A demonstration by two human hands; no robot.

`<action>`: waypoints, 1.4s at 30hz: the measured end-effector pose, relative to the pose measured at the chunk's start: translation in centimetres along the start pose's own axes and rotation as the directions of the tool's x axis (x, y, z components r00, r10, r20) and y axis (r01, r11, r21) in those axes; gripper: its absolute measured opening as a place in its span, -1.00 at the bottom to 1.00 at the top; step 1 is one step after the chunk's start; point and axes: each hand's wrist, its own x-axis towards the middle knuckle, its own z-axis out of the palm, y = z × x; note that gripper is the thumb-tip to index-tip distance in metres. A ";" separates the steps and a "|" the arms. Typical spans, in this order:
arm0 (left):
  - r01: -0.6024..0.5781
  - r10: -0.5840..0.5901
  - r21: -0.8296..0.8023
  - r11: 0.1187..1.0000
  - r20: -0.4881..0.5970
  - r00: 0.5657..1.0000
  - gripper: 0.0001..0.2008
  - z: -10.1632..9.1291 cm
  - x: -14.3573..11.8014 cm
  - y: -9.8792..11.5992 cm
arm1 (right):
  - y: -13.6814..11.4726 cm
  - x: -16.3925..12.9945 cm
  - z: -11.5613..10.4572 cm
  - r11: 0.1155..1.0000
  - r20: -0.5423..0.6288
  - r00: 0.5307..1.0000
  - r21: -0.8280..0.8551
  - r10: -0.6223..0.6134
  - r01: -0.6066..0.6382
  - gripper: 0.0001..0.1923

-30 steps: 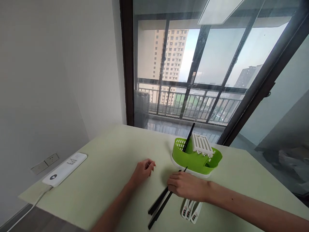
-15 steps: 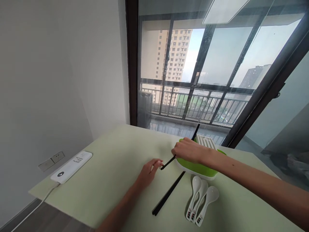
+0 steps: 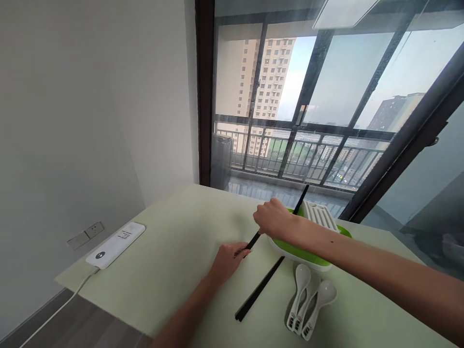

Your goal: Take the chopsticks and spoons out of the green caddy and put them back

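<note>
Since half a second ago the right hand [image 3: 273, 218] has lifted a little above the green holder [image 3: 308, 251], fingers closed around one black chopstick [image 3: 253, 240], which slants down toward the left hand [image 3: 228, 256]. That hand rests loosely curled on the table [image 3: 174, 251], left of the holder, fingertips at the stick's lower tip. A second chopstick [image 3: 259, 290] lies before the holder, beside the white spoons [image 3: 308, 302]. I judge the stick light, stiff and smooth; holding near its middle seems safest.
</note>
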 end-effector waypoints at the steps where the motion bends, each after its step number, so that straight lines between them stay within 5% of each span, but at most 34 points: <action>1: 0.016 -0.017 -0.008 1.000 -0.022 1.000 -0.71 0.0 0.0 -0.1 | 0.3 -0.1 -0.4 0.999 0.002 0.999 0.006 0.039 -0.039 -0.84; 10: 0.107 -0.108 -0.012 0.994 -0.086 0.990 -0.69 -0.2 0.1 -0.7 | 2.1 -1.7 -3.8 0.957 0.035 0.988 0.243 0.153 -0.157 -0.84; 26: 0.037 -0.035 0.016 0.999 -0.140 0.990 -0.75 -0.2 0.5 -0.6 | 4.0 -3.3 -0.9 0.687 -0.115 0.973 0.724 0.198 -0.055 -0.72; 30: 0.055 -0.063 -0.046 0.997 -0.207 0.976 -0.53 0.0 0.5 -0.5 | 7.4 -5.5 -2.1 0.662 -0.163 0.927 0.741 0.337 -0.110 -0.53; 37: 0.082 -0.104 -0.104 0.991 -0.233 0.967 -0.55 0.1 0.7 -0.6 | 15.7 -10.0 -6.2 0.675 -0.209 0.797 0.673 0.566 -0.303 -0.54; 42: 0.089 -0.106 -0.083 0.993 -0.228 0.968 -0.60 0.0 0.8 -0.7 | 17.9 -9.9 -4.7 0.677 -0.147 0.807 0.640 0.573 -0.364 -0.58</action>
